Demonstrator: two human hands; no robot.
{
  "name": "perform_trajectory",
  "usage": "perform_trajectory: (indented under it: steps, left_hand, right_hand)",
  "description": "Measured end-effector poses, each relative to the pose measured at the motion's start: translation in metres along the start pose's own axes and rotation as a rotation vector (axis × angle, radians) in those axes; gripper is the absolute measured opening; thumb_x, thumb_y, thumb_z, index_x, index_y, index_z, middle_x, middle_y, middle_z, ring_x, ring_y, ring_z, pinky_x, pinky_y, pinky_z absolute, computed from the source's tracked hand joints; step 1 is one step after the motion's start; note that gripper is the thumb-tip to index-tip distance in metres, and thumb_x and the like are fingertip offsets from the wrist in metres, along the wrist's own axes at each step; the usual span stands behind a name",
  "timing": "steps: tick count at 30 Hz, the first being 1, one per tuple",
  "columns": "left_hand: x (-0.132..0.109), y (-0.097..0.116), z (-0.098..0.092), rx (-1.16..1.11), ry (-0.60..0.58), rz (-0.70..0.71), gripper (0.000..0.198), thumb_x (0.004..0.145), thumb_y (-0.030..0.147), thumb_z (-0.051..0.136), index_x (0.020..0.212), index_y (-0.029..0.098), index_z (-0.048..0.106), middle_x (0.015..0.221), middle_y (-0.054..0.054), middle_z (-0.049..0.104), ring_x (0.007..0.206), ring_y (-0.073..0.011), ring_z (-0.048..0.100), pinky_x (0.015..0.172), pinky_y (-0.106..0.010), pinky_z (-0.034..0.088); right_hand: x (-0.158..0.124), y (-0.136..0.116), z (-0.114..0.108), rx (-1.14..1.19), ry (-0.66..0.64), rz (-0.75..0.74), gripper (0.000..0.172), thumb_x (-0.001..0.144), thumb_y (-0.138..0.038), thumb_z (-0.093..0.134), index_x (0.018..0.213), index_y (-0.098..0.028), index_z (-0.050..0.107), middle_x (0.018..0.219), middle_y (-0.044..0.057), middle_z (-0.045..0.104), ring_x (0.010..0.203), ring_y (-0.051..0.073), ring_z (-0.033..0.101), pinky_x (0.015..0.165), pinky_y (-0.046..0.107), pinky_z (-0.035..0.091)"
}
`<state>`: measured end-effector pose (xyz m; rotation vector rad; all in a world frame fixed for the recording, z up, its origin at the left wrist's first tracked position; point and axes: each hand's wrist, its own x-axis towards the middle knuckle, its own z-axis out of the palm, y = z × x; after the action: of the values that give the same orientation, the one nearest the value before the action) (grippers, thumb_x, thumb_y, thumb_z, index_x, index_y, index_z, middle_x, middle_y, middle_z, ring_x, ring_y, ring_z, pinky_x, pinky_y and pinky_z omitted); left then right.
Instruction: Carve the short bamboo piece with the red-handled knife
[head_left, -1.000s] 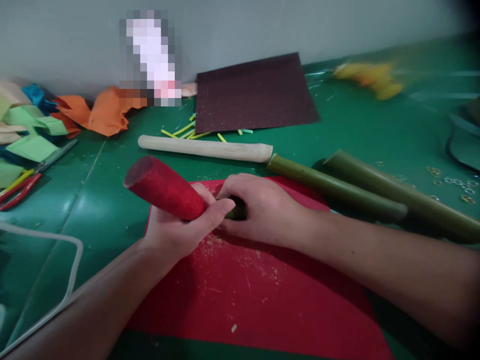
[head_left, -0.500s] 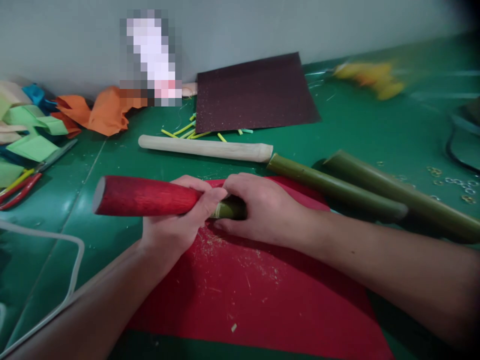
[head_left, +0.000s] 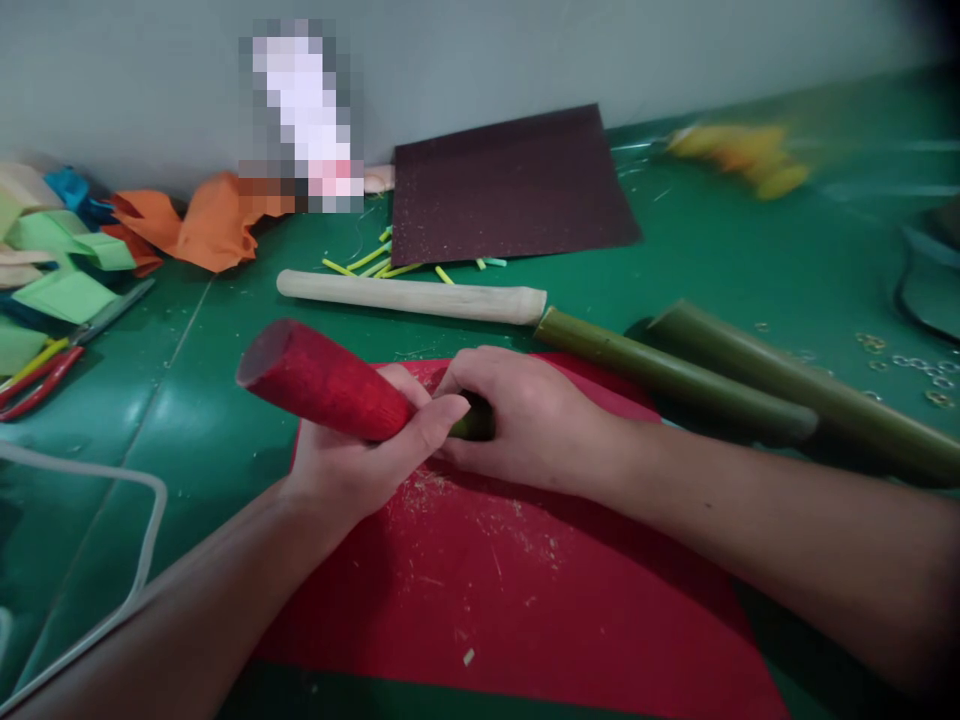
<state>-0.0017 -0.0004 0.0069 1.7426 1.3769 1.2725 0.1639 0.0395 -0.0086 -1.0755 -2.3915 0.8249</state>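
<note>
My left hand (head_left: 375, 455) is wrapped around a red tapered wooden handle (head_left: 330, 385), its wide flat end tilted up to the left. What lies at its narrow end is hidden by my fingers. My right hand (head_left: 517, 410) grips a short green bamboo piece (head_left: 476, 418), of which only a dark green part shows between the two hands. The hands meet, left thumb resting by the right fingers. Beneath them lies a red sheet (head_left: 540, 620) sprinkled with fine pale shavings (head_left: 435, 490).
Beyond my hands lie a peeled pale stick (head_left: 405, 295) and two green bamboo lengths (head_left: 675, 380) (head_left: 810, 385). A dark brown sheet (head_left: 510, 190) covers some yellow strips. At left are red-handled scissors (head_left: 52, 385), coloured paper (head_left: 67, 290) and a white cable (head_left: 154, 520). Small rings (head_left: 926, 370) lie far right.
The red handle's wide end has swung up and to the right, tilting more steeply. My left thumb has moved slightly right over the bamboo, covering its pale cut part. My right hand stays nearly still.
</note>
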Motion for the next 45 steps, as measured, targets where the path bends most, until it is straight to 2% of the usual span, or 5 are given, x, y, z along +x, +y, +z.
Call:
perform_trajectory:
  steps: [8, 12, 25, 32, 45]
  left_hand:
    - [-0.0036, -0.0027, 0.0002, 0.063, 0.052, 0.001, 0.014, 0.074, 0.019, 0.073, 0.065, 0.02, 0.064, 0.063, 0.004, 0.068, 0.055, -0.0086, 0.061, 0.061, -0.02, 0.056]
    - [-0.0033, -0.0076, -0.001, 0.024, 0.104, -0.074, 0.012, 0.082, 0.028, 0.069, 0.072, 0.021, 0.066, 0.056, 0.005, 0.06, 0.043, -0.0078, 0.053, 0.047, -0.022, 0.05]
    - [-0.0035, -0.0061, -0.0027, 0.083, -0.082, 0.098, 0.022, 0.079, 0.02, 0.071, 0.06, 0.02, 0.06, 0.058, 0.005, 0.065, 0.056, -0.0087, 0.062, 0.06, -0.019, 0.055]
    - [-0.0036, -0.007, -0.0031, 0.066, 0.012, 0.039, 0.014, 0.08, 0.021, 0.07, 0.067, 0.021, 0.064, 0.067, 0.004, 0.069, 0.061, -0.01, 0.065, 0.067, -0.022, 0.058]
    - [-0.0037, -0.0062, -0.0059, 0.088, -0.105, 0.068, 0.019, 0.079, 0.024, 0.072, 0.063, 0.02, 0.062, 0.06, 0.004, 0.066, 0.057, -0.0098, 0.061, 0.06, -0.021, 0.054]
  right_hand:
    - [0.0001, 0.0012, 0.0005, 0.01, 0.02, 0.0, 0.02, 0.075, -0.032, 0.074, 0.079, -0.018, 0.061, 0.081, 0.001, 0.061, 0.072, 0.014, 0.052, 0.064, 0.028, 0.035]
    - [-0.0001, 0.0013, 0.0012, -0.019, 0.026, 0.008, 0.026, 0.074, -0.037, 0.077, 0.084, -0.018, 0.061, 0.081, 0.001, 0.06, 0.07, 0.014, 0.05, 0.062, 0.028, 0.034]
    - [-0.0003, -0.0003, 0.0001, 0.021, -0.003, 0.015, 0.018, 0.075, -0.033, 0.074, 0.083, -0.019, 0.063, 0.085, 0.002, 0.066, 0.075, 0.015, 0.057, 0.065, 0.029, 0.037]
    - [-0.0011, -0.0005, 0.0003, -0.001, 0.012, 0.003, 0.023, 0.076, -0.037, 0.075, 0.083, -0.019, 0.061, 0.083, 0.001, 0.062, 0.071, 0.014, 0.052, 0.063, 0.028, 0.036]
    - [-0.0003, -0.002, -0.0013, 0.028, -0.022, 0.041, 0.019, 0.076, -0.034, 0.072, 0.085, -0.02, 0.065, 0.087, 0.002, 0.068, 0.076, 0.016, 0.057, 0.066, 0.029, 0.037]
